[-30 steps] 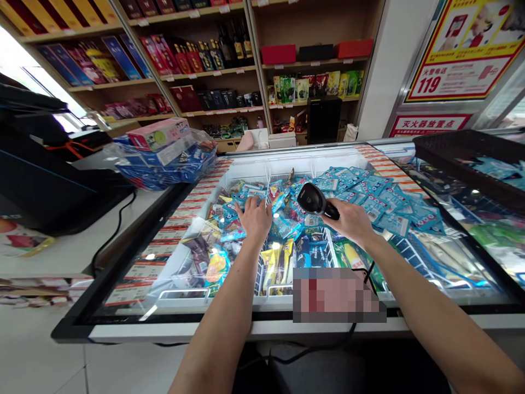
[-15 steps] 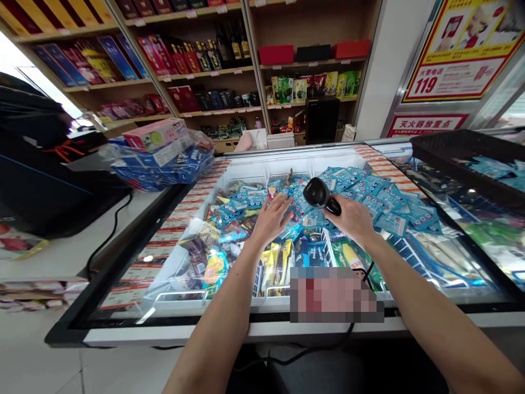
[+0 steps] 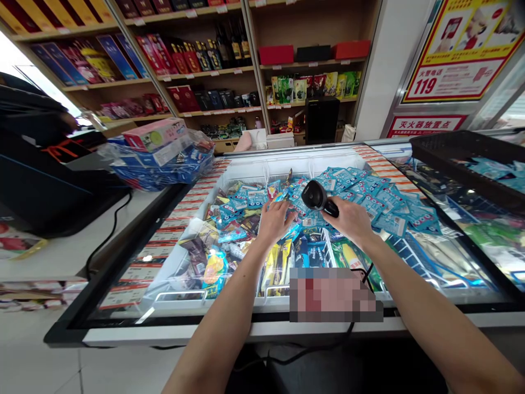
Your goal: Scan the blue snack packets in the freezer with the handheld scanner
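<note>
My right hand (image 3: 348, 221) is wrapped round the handle of a black handheld scanner (image 3: 315, 195), its head pointing left over blue packets. Many of these blue packets (image 3: 385, 200) lie spread over the glass top to the right. My left hand (image 3: 275, 223) is palm down with fingers apart, close to the left edge of the packets and left of the scanner. Nothing shows in its grip. Under the glass of the chest freezer (image 3: 164, 335), colourful wrapped goods and yellow packs (image 3: 276, 261) lie in wire baskets.
Plastic-wrapped boxes (image 3: 164, 156) stand at the freezer's back left. A dark basket (image 3: 463, 164) with blue packets is at the right. A blurred-out item (image 3: 332, 295) and a black cable (image 3: 348, 334) are at the front edge. Stocked shelves (image 3: 213, 74) rise behind.
My left hand has drawn slightly back toward me, its fingers less stretched out. The scanner in my right hand has shifted slightly left. At the far left, a person's dark sleeve has moved a little.
</note>
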### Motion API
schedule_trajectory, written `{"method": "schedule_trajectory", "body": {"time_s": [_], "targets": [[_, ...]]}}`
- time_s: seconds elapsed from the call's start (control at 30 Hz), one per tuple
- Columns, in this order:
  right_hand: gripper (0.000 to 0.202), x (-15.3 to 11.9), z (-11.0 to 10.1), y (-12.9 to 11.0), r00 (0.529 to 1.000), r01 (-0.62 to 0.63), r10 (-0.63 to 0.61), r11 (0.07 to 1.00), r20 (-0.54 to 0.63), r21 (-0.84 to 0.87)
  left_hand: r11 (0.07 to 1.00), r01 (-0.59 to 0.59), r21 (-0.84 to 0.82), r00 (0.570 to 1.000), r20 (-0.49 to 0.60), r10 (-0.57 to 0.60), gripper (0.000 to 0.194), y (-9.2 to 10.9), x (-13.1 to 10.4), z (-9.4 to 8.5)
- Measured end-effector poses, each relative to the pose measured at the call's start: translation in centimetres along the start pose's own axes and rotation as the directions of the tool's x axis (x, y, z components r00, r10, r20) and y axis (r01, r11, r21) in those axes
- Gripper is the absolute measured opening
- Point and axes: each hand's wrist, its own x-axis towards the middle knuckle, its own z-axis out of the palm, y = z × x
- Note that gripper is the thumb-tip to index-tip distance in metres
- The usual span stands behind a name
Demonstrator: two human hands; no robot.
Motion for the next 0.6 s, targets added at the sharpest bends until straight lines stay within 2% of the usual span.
{"method": "schedule_trajectory", "body": {"time_s": [0.1,0.27,0.43,0.6], "targets": [[0.038,0.0,0.0,-0.1,1.0,0.003,-0.004,1.0,0.007,0.006,0.998,0.054,-0.029,0.998,-0.042,-0.055,0.04,0.5,0.3,0.3],[0.037,-0.1,-0.1,-0.1,0.999,-0.007,0.007,1.0,0.034,0.006,0.995,0.101,-0.026,0.995,-0.008,-0.101,0.046,1.2,0.6,1.1],[0.037,0.0,-0.2,-0.1,0.999,-0.008,0.008,1.0,0.039,0.005,0.978,0.204,-0.038,0.979,0.033,-0.203,0.054,0.4,0.9,1.4],[0.036,0.0,-0.3,-0.3,0.999,-0.003,0.004,1.0,0.04,-0.005,0.957,0.267,-0.112,0.962,0.083,-0.259,0.053,-0.4,1.2,1.2]]}}
